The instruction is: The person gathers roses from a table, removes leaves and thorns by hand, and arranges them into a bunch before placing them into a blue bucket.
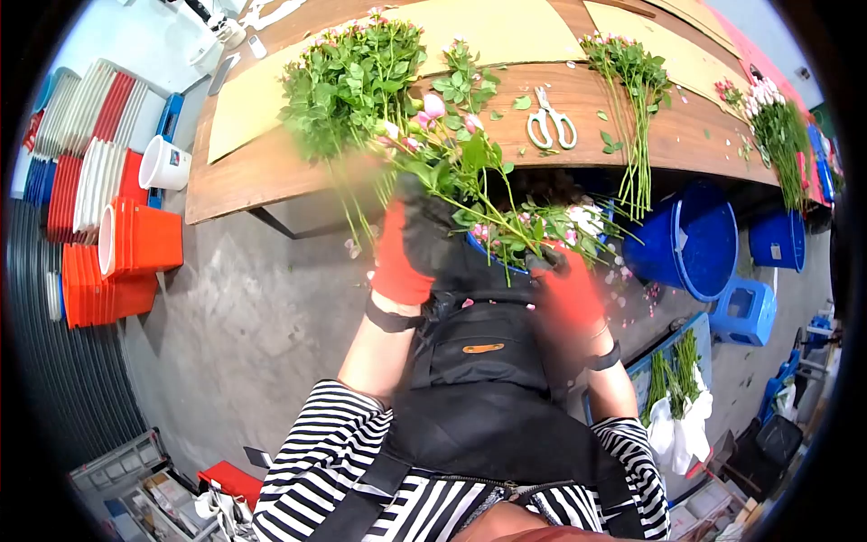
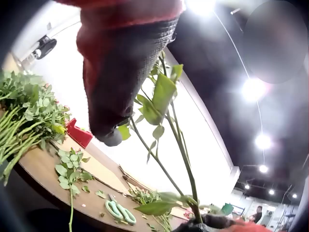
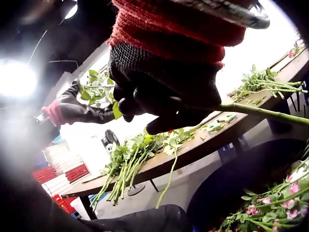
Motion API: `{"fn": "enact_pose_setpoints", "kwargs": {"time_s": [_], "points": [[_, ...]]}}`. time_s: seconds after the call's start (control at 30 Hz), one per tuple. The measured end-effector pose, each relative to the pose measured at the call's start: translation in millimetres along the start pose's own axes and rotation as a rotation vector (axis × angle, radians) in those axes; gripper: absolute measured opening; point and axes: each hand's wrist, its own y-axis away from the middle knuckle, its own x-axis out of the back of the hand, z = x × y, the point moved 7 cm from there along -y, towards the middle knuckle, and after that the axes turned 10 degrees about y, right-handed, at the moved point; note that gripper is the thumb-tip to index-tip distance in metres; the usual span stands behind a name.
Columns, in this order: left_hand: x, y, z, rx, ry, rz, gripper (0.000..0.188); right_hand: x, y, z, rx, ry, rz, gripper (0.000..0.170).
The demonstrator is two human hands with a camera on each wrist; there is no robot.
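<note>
Both hands wear red gloves with dark palms. My right hand [image 1: 569, 285] grips the lower part of a leafy rose stem [image 1: 492, 212]; in the right wrist view the fingers curl round it and its bare end [image 3: 270, 113] sticks out. My left hand [image 1: 411, 239] is higher up, by the leaves and pink blooms [image 1: 433, 113]. In the left wrist view a side branch [image 2: 149, 150] runs up to its fingertips, which pinch there, partly hidden by the glove. Below the stem, a blue bucket [image 1: 497, 262] contains pink and white petals and leafy cuttings.
On the wooden table [image 1: 244, 185] lie a large rose bunch [image 1: 357, 77], a small leafy sprig [image 1: 465, 81], scissors [image 1: 551, 126] and another bunch [image 1: 632, 72]. More blue buckets [image 1: 695, 239] and a blue stool [image 1: 745, 312] stand at right. Orange bins [image 1: 140, 239] are stacked at left.
</note>
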Motion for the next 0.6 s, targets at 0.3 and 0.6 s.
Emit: {"fn": "enact_pose_setpoints", "kwargs": {"time_s": [0.3,0.6], "points": [[-4.1,19.1,-7.1,-0.056,-0.374,0.393,0.041,-13.5,14.3,-3.7,0.093,0.162,0.126,0.048],[10.0,29.3,-15.2,-0.016,-0.379,0.257,0.047,-6.3,-2.5,-34.2,0.070,-0.008,0.011,0.051]]}}
